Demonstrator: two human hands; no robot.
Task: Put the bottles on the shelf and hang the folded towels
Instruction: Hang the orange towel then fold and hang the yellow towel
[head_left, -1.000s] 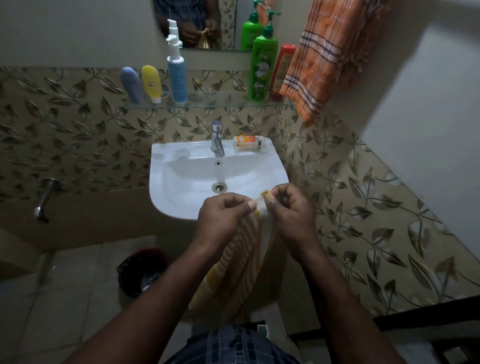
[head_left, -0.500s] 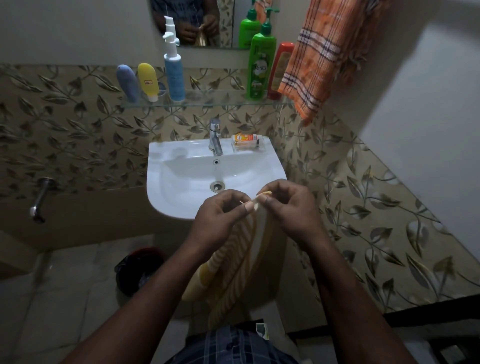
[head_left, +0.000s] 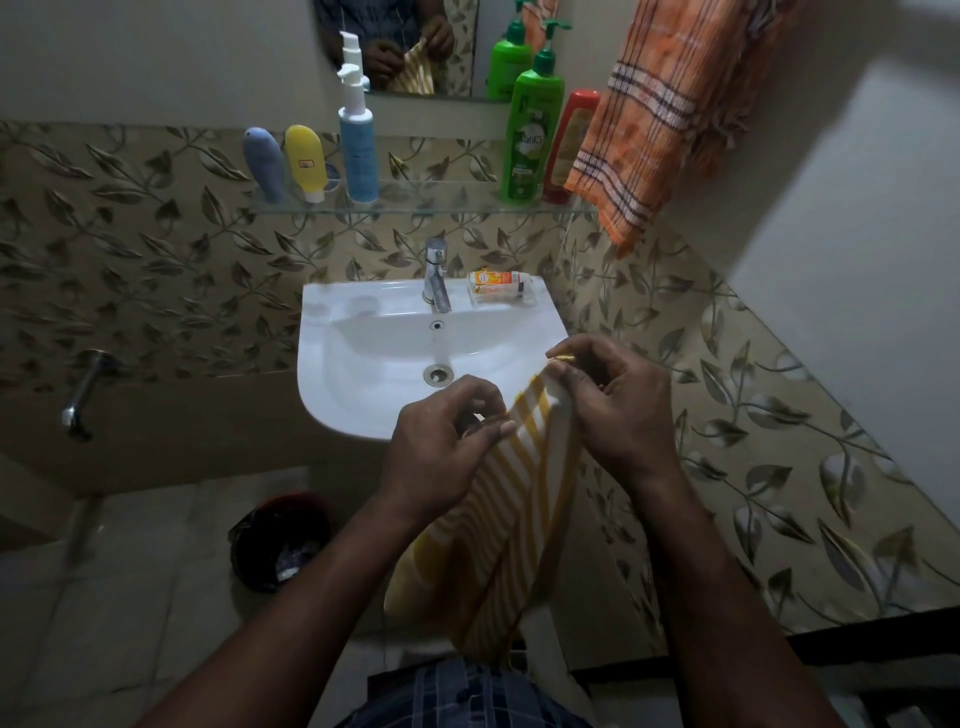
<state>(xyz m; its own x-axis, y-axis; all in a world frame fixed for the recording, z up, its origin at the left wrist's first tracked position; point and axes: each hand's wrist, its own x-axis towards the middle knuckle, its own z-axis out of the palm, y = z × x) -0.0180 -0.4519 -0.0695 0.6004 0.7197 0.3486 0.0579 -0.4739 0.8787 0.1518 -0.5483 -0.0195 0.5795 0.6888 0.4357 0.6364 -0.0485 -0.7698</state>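
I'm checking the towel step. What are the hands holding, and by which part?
Both hold the yellow-striped towel by its top edge: the left hand pinches one end, the right hand the other corner, and the rest hangs below.

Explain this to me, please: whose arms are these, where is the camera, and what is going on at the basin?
There is no machine here. A person wears a wide-angle camera on the head, which looks down at their own arms. The left hand and right hand each pinch the top edge of a yellow striped towel, which hangs down in front of the white sink. Above the tap, a glass shelf carries five bottles: a blue tube, a yellow tube, a white pump bottle, a green bottle and a red bottle. An orange checked towel already hangs on the right. The mirror shows the hands too.
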